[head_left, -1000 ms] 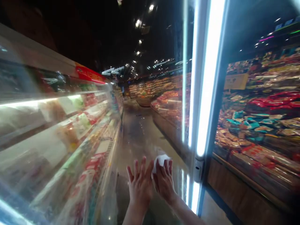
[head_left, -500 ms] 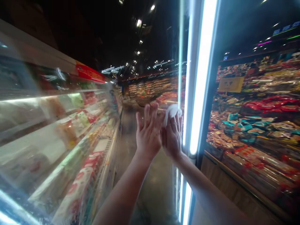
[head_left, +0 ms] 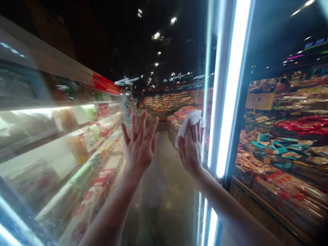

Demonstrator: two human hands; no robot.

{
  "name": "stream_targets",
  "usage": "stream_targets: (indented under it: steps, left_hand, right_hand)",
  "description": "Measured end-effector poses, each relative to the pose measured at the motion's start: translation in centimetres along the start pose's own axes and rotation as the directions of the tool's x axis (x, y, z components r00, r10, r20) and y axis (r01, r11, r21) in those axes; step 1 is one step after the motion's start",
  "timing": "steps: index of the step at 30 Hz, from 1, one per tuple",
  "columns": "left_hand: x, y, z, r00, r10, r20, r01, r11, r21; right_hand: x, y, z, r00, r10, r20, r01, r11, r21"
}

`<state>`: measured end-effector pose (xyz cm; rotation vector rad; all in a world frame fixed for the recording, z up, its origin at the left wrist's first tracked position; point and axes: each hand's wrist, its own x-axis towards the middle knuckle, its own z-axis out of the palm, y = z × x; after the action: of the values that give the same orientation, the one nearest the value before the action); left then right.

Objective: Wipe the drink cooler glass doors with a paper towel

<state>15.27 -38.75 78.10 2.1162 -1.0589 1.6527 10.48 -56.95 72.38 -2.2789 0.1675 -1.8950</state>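
Note:
My right hand presses a white cloth flat against a glass door that stands open in front of me, close to the door's lit frame. The fingers lie over the cloth. My left hand is raised beside it, palm forward, fingers spread, flat against or just off the same glass; it holds nothing. Both arms reach up from the bottom of the view.
A chilled display case with lit shelves of packaged food runs along the left. Open bins of packaged goods fill the right. A shop aisle runs ahead between them, seen through the glass.
Both hands rose from low on the glass to chest height with the cloth. In the last half second the left hand moved left, away from the right hand.

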Motion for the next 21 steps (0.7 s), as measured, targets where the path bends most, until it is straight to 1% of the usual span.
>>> stream_targets:
  steps: [1, 2, 3, 4, 5, 6, 7, 8, 9, 10, 11, 12, 13, 14, 15, 17, 18, 19, 20, 21]
  left_hand:
    - [1.3, -0.8, -0.9, 0.999, -0.036, -0.006, 0.036, 0.999, 0.001]
    - [1.4, -1.4, -1.5, 0.999, -0.053, -0.003, 0.053, 0.999, 0.001]
    - [0.2, -1.8, -1.8, 0.998, -0.057, 0.006, 0.057, 0.998, 0.004]
    - [-2.1, -2.0, -1.8, 0.999, -0.049, 0.016, 0.049, 0.999, 0.006]
    - [-5.4, -2.1, -1.6, 0.999, -0.034, 0.025, 0.034, 0.999, 0.008]
    - [-9.3, -2.1, -1.2, 0.999, -0.016, 0.031, 0.016, 1.000, 0.006]
    - [-13.4, -2.2, -0.8, 0.999, 0.003, 0.034, -0.003, 1.000, -0.007]
    - [-17.2, -2.4, -0.5, 0.999, 0.014, 0.036, -0.014, 1.000, -0.019]
    - [-20.4, -2.9, -0.3, 0.998, 0.033, 0.058, -0.031, 0.999, -0.027]
    - [-22.6, -3.7, -0.4, 0.995, 0.064, 0.083, -0.062, 0.998, -0.029]
    - [-23.6, -4.7, -0.8, 0.995, 0.060, 0.079, -0.058, 0.998, -0.024]
    - [-23.3, -6.0, -1.5, 0.997, 0.040, 0.067, -0.039, 0.999, -0.007]
    - [-21.8, -7.6, -2.5, 0.999, -0.002, 0.043, 0.002, 1.000, 0.020]
    - [-19.4, -9.4, -3.8, 0.998, -0.063, 0.007, 0.063, 0.997, 0.050]
    - [-16.4, -11.3, -5.2, 0.994, -0.109, -0.011, 0.110, 0.990, 0.085]
    - [-10.4, -14.9, -7.9, 0.972, -0.232, -0.040, 0.235, 0.965, 0.112]
    - [-8.1, -16.4, -9.0, 0.962, -0.268, -0.055, 0.272, 0.956, 0.110]
    - [-6.7, -17.7, -9.8, 0.955, -0.289, -0.067, 0.295, 0.950, 0.106]
    - [-6.4, -18.5, -10.3, 0.952, -0.296, -0.072, 0.303, 0.947, 0.105]
    - [-7.3, -19.0, -10.5, 0.954, -0.292, -0.068, 0.298, 0.948, 0.113]
  right_hand:
    - [1.7, -1.0, -0.1, 1.000, 0.007, -0.023, -0.007, 1.000, 0.002]
    - [2.0, -2.0, 0.0, 0.999, 0.016, -0.042, -0.016, 1.000, 0.001]
    - [0.9, -2.9, 0.3, 0.998, 0.027, -0.052, -0.027, 1.000, -0.002]
    - [-1.5, -3.8, 0.7, 0.998, 0.037, -0.053, -0.037, 0.999, -0.004]
    - [-4.9, -4.7, 1.2, 0.998, 0.039, -0.044, -0.040, 0.999, -0.008]
    - [-8.9, -5.4, 1.8, 0.999, 0.029, -0.018, -0.029, 1.000, -0.008]
    - [-12.9, -6.1, 2.4, 1.000, -0.011, 0.009, 0.011, 1.000, -0.013]
    - [-16.6, -6.8, 2.9, 0.995, -0.083, 0.057, 0.084, 0.996, -0.019]
    - [-19.3, -7.5, 3.4, 0.975, -0.187, 0.123, 0.189, 0.982, -0.008]
    - [-20.8, -8.3, 3.7, 0.953, -0.253, 0.164, 0.256, 0.967, 0.004]
    - [-20.8, -9.2, 3.9, 0.933, -0.305, 0.191, 0.307, 0.951, 0.019]
    - [-19.4, -10.3, 3.9, 0.921, -0.335, 0.198, 0.335, 0.942, 0.039]
    - [-16.8, -11.5, 3.9, 0.921, -0.343, 0.185, 0.338, 0.939, 0.058]
    - [-13.2, -12.9, 3.8, 0.927, -0.339, 0.160, 0.331, 0.940, 0.078]
    - [-9.2, -14.4, 3.7, 0.934, -0.333, 0.133, 0.321, 0.941, 0.103]
    - [-1.5, -17.3, 3.6, 0.958, -0.278, 0.070, 0.269, 0.956, 0.114]
    - [1.3, -18.6, 3.6, 0.968, -0.249, 0.040, 0.244, 0.964, 0.105]
    - [3.2, -19.6, 3.8, 0.975, -0.221, 0.015, 0.218, 0.972, 0.092]
    - [3.8, -20.5, 4.0, 0.980, -0.198, -0.003, 0.197, 0.977, 0.077]
    - [3.3, -21.1, 4.4, 0.983, -0.181, -0.013, 0.182, 0.981, 0.063]
